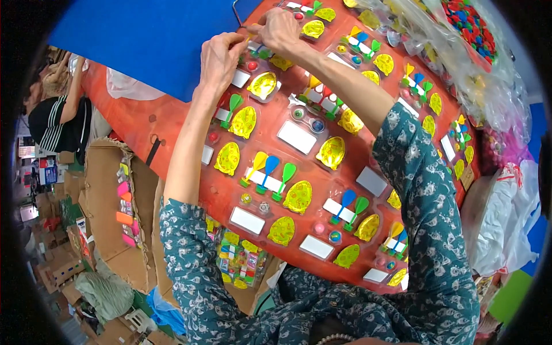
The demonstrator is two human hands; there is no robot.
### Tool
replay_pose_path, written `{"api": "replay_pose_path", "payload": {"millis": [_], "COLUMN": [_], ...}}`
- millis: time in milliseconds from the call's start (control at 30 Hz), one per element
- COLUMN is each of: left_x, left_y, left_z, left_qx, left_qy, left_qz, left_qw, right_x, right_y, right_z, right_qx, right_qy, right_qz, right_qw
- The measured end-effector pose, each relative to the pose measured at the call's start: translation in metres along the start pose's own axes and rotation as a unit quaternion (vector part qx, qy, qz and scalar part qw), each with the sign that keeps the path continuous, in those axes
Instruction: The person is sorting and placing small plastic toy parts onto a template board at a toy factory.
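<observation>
Left hand (pixel 218 63) and right hand (pixel 278 30), both curled nearly closed, are reaching over a clear plastic tray (pixel 263 66), their hold unclear.

Clear tray (pixel 265 68), yellow egg-shaped pieces (pixel 263 85) inside, flat on table (pixel 131 127)

We wear dark teal shirt (pixel 345 310), strewn all over with small whitish-grey motifs, flower-like, set close. Our left sleeve (pixel 190 253) and right sleeve (pixel 425 190) match: same print, loose cut, straight hems near elbows. Below hems, forearms (pixel 185 149) bare, slim; hands (pixel 217 63) bare too. Near our neck, string of round, pale beads (pixel 336 337), partly out of view.
</observation>
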State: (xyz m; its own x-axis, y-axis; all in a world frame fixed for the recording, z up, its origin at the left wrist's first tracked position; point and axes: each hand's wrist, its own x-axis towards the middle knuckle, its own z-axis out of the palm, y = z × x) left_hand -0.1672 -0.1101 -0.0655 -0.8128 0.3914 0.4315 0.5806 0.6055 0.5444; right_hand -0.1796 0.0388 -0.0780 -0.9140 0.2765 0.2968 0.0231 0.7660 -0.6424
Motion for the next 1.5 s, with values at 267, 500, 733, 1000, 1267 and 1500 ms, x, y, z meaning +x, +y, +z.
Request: {"api": "replay_pose_path", "payload": {"millis": [267, 500, 733, 1000, 1267, 1500], "left_x": [0.003, 0.008, 0.014, 0.016, -0.096, -0.226], "left_y": [-0.008, 0.004, -0.008, -0.001, 0.064, 0.117], "left_z": [0.016, 0.011, 0.024, 0.003, -0.077, -0.077], "left_qx": [0.123, 0.140, 0.176, 0.184, 0.045, 0.219], "left_qy": [0.008, -0.025, -0.004, 0.062, -0.164, -0.154], "left_qz": [0.155, 0.132, 0.176, 0.278, 0.049, 0.129], "left_qw": [0.980, 0.981, 0.969, 0.941, 0.984, 0.955], "right_x": [-0.006, 0.010, 0.009, -0.064, -0.114, -0.191], "right_y": [0.029, 0.047, 0.051, 0.016, 0.023, -0.001], "right_z": [0.019, 0.028, -0.025, -0.156, -0.168, -0.104], "right_qx": [-0.087, 0.018, -0.047, -0.015, -0.007, 0.013], "right_qy": [0.079, 0.190, 0.175, -0.069, -0.176, -0.134], "right_qz": [-0.237, -0.408, -0.342, -0.227, -0.303, -0.535], "right_qw": [0.964, 0.893, 0.922, 0.971, 0.937, 0.834]}}
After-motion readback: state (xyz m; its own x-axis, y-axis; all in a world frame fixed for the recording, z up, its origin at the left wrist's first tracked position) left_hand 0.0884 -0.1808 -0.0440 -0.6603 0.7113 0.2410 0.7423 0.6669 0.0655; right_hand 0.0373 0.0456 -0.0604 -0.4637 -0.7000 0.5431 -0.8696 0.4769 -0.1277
